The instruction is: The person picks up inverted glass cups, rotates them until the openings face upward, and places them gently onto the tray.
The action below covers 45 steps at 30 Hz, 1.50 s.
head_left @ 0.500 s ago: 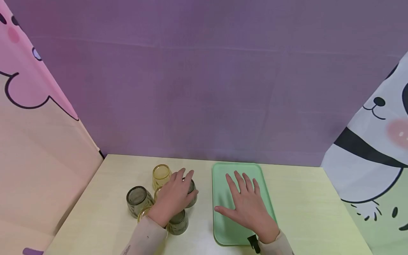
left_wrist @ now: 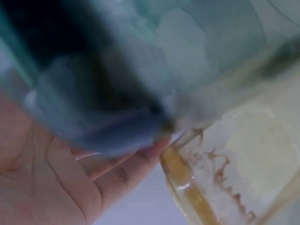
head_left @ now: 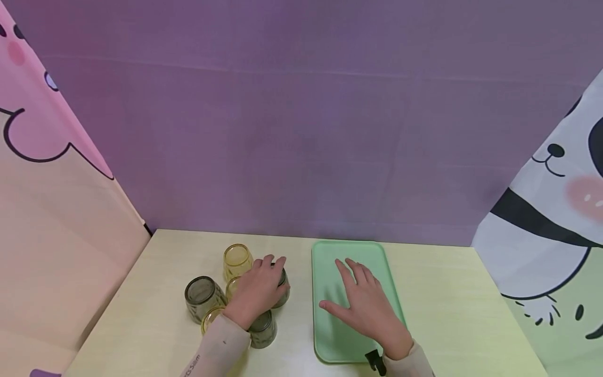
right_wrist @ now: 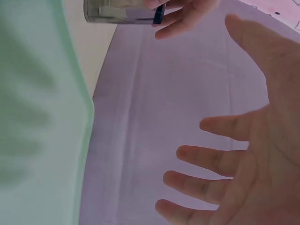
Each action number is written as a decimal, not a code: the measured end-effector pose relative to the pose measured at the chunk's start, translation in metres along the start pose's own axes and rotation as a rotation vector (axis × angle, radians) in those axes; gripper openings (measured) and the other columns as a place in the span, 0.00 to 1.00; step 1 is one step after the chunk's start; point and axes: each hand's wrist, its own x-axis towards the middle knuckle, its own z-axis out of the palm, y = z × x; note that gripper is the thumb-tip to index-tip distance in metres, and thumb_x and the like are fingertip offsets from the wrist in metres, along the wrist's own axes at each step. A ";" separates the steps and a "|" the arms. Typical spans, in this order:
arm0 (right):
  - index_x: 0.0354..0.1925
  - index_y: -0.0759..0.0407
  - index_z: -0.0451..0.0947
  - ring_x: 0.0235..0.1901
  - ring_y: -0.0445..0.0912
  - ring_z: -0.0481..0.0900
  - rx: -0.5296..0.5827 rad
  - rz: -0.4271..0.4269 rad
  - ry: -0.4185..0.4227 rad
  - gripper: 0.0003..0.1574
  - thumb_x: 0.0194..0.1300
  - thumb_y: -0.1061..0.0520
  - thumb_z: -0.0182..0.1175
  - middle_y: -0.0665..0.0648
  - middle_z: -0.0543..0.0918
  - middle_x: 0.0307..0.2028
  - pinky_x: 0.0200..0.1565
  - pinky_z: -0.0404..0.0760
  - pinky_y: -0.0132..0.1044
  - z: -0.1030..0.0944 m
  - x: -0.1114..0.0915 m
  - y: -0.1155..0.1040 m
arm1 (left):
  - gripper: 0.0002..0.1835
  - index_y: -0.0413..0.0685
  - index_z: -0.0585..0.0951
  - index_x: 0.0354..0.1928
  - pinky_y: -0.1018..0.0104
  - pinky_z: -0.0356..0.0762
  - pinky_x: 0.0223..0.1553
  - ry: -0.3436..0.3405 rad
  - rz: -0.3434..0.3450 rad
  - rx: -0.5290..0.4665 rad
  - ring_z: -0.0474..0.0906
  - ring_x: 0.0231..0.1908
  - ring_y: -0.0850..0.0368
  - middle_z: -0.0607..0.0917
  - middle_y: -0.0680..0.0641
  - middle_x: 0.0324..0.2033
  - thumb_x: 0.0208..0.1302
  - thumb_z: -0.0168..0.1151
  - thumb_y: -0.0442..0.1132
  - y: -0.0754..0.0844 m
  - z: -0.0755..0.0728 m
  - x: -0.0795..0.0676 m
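My left hand [head_left: 256, 296] reaches over a cluster of three yellow and three grey drinking glasses. Its thumb and fingers spread around the top of the back right grey glass [head_left: 285, 294]; in the right wrist view, the thumb overlaps that glass [right_wrist: 123, 15]. Close to the left wrist camera, another grey glass looks large and blurred, with a yellow glass [left_wrist: 253, 154] beside it. Above the mint green tray [head_left: 330, 335], my right hand [head_left: 369, 309] hovers palm down, fingers spread, holding nothing. Its shadow falls on the tray.
Another grey glass [head_left: 201, 293] stands at the cluster's left, and a yellow glass [head_left: 237, 259] at its back. A grey glass [head_left: 263, 332] stands at the front. A purple cloth [head_left: 301, 131] hangs behind the table [head_left: 452, 303].
My left hand has come slightly lower around the back right grey glass, its thumb and fingers closer in. The right hand's fingers have drawn a little closer together over the tray.
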 end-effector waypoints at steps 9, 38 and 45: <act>0.74 0.59 0.61 0.66 0.59 0.66 0.204 0.061 0.011 0.53 0.63 0.34 0.67 0.61 0.68 0.67 0.62 0.71 0.55 0.005 -0.001 0.004 | 0.30 0.40 0.76 0.62 0.48 0.82 0.38 -0.013 -0.008 0.019 0.77 0.48 0.36 0.79 0.35 0.51 0.63 0.70 0.48 -0.001 0.000 -0.002; 0.73 0.55 0.62 0.66 0.53 0.67 0.464 0.096 0.026 0.47 0.65 0.40 0.67 0.56 0.68 0.67 0.63 0.70 0.56 0.014 -0.001 0.011 | 0.35 0.45 0.72 0.68 0.44 0.75 0.57 0.131 -0.110 -0.505 0.73 0.61 0.42 0.76 0.40 0.61 0.65 0.69 0.53 0.017 -0.024 -0.028; 0.74 0.53 0.61 0.64 0.57 0.69 0.628 0.054 0.028 0.42 0.69 0.47 0.65 0.57 0.68 0.68 0.59 0.72 0.61 0.017 0.000 0.007 | 0.35 0.48 0.74 0.66 0.57 0.83 0.47 0.200 -0.129 -0.734 0.75 0.59 0.45 0.76 0.43 0.61 0.63 0.68 0.58 0.022 -0.026 -0.036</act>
